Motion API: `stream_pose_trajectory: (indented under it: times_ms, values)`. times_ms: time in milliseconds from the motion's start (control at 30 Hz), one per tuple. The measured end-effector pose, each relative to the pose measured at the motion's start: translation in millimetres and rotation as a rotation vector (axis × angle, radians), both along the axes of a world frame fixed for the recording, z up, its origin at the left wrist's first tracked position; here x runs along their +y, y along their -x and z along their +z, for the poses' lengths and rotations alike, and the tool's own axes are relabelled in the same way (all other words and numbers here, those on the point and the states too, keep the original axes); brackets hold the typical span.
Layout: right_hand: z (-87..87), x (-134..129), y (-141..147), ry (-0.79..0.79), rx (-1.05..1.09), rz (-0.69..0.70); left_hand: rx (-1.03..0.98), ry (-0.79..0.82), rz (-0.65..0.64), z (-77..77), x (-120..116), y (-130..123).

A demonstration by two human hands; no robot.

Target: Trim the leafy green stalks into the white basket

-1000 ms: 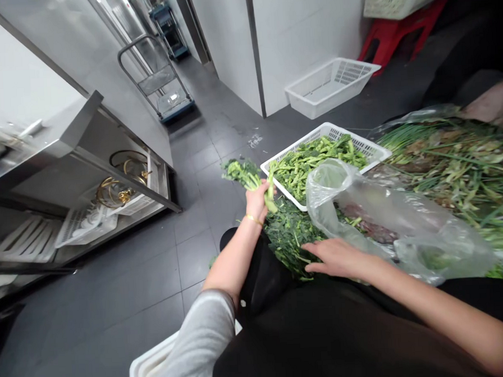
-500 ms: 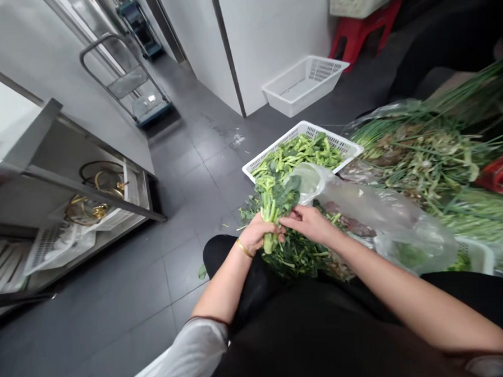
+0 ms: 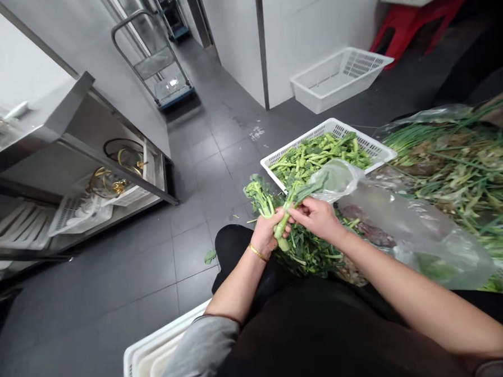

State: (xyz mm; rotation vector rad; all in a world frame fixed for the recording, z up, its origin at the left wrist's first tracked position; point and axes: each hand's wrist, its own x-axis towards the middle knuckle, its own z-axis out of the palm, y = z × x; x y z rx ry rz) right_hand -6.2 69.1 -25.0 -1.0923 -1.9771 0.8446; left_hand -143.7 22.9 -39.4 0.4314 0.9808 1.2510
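Leafy green stalks are gripped in my left hand, their tops fanning out in two clumps and a thick cut end pointing down. My right hand pinches the leafy side of the right-hand stalk, close beside my left fingers. Beyond my hands, a white basket holds a layer of green stalks. Under my hands lies a heap of dark leaves. A clear plastic bag spreads to the right, its open mouth near the basket.
Scallions are piled at the right. Another white basket stands by the wall near a red stool. A steel table and a trolley are at the left. Stacked white containers sit at my left side.
The view has swung left, so things appear farther right. The stalks, bunched together before, are now spread into two clumps, with my right hand on the right one.
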Motion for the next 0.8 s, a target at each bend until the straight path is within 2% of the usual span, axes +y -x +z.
stream_pose_trajectory:
  times_ms: [33,100,167,233,333,400,467,500,567,633,700,800]
  values:
    - [-0.4,-6.7,1.9,-0.059,-0.025,0.029,-0.002,0.015,0.032,-1.5,0.0,0.6]
    - [-0.9,-22.6,4.9,-0.155,-0.036,0.126,0.021,0.028,0.175,-4.7,1.1,2.3]
    - [0.0,-34.2,5.5,-0.144,-0.015,0.195,0.088,0.004,0.281,-6.1,1.5,4.0]
    - [2.5,-33.2,3.4,0.011,-0.001,0.132,0.188,-0.05,0.293,-5.1,-1.2,3.7]
    - [5.8,-11.5,-1.4,0.24,-0.037,-0.026,0.339,-0.116,0.239,-1.7,-9.2,-2.2]
    - [6.5,1.5,-2.9,0.251,-0.066,-0.071,0.389,-0.121,0.218,-0.5,-12.9,-7.9]
    - [6.3,2.3,-2.6,0.151,-0.066,-0.117,0.36,-0.105,0.216,0.2,-12.6,-11.7]
    - [6.1,-2.4,-2.2,0.077,-0.054,-0.092,0.312,-0.096,0.232,0.6,-11.0,-12.1]
    - [5.4,-17.5,-1.6,-0.077,-0.009,0.087,0.189,-0.066,0.259,2.3,-6.2,-9.4]
    - [4.3,-31.1,-2.6,-0.118,0.041,0.258,0.074,-0.037,0.247,4.9,-2.5,-2.8]
    - [3.0,-34.3,-5.0,0.041,0.038,0.26,-0.032,-0.039,0.185,6.9,-2.2,4.6]
    - [3.2,-20.7,-7.4,0.445,0.063,0.25,-0.21,-0.087,0.07,6.2,-7.9,11.1]
